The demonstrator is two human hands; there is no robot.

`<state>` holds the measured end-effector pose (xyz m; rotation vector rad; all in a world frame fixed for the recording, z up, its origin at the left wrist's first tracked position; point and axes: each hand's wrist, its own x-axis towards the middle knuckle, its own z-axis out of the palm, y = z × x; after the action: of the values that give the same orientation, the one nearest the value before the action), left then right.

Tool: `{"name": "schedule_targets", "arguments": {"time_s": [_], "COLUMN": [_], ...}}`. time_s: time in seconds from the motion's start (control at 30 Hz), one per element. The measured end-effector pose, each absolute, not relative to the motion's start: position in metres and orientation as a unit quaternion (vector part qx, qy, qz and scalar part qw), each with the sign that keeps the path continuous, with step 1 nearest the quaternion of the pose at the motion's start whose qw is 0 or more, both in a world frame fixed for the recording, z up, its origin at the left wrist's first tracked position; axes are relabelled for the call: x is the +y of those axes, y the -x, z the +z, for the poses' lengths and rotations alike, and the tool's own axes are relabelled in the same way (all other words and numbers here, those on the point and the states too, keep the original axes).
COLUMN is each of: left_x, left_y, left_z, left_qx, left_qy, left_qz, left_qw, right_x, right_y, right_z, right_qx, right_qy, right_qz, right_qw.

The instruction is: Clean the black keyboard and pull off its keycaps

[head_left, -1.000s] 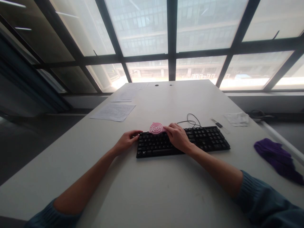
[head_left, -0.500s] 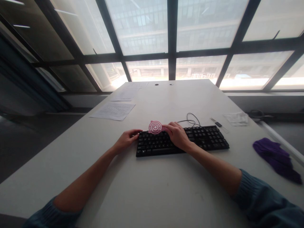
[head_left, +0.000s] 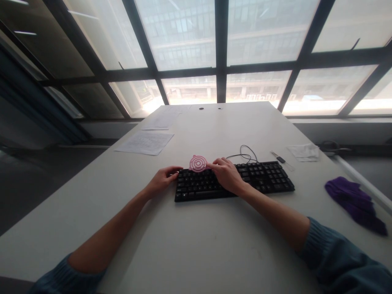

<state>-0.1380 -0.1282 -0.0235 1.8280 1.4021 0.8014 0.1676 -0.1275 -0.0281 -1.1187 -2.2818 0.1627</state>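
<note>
A black keyboard (head_left: pixel 263 179) lies across the middle of the white table (head_left: pixel 196 245), its cable (head_left: pixel 243 154) looping behind it. My right hand (head_left: pixel 227 175) rests over the keys and holds a round pink brush (head_left: pixel 198 163) with concentric rings against the keyboard's upper left rows. My left hand (head_left: pixel 162 179) grips the keyboard's left end, fingers curled at its top corner. Both forearms reach in from the bottom, in blue-green sleeves.
A purple cloth (head_left: pixel 355 202) lies at the table's right edge. Printed paper sheets (head_left: pixel 145 143) sit at the far left, a small folded wipe (head_left: pixel 303 151) and a thin pen-like item (head_left: pixel 280 159) at the far right. Large windows stand behind the table.
The pink brush shifted slightly left and back along the keyboard's top rows in my right hand. My left hand stayed on the keyboard's left end.
</note>
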Motion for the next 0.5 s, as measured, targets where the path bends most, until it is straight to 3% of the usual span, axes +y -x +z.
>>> {"name": "schedule_targets", "arguments": {"time_s": [0.5], "left_x": [-0.1285], "left_y": [0.1371], "left_z": [-0.0226], "left_qx": [0.544], "left_qy": [-0.702], "left_qz": [0.306], "left_qw": [0.343], "right_x": [-0.1275], "right_y": [-0.1676], "right_z": [-0.0258], "right_qx": [-0.875], "right_qy": [0.401], "right_qz": [0.052], "right_qw": [0.267]}}
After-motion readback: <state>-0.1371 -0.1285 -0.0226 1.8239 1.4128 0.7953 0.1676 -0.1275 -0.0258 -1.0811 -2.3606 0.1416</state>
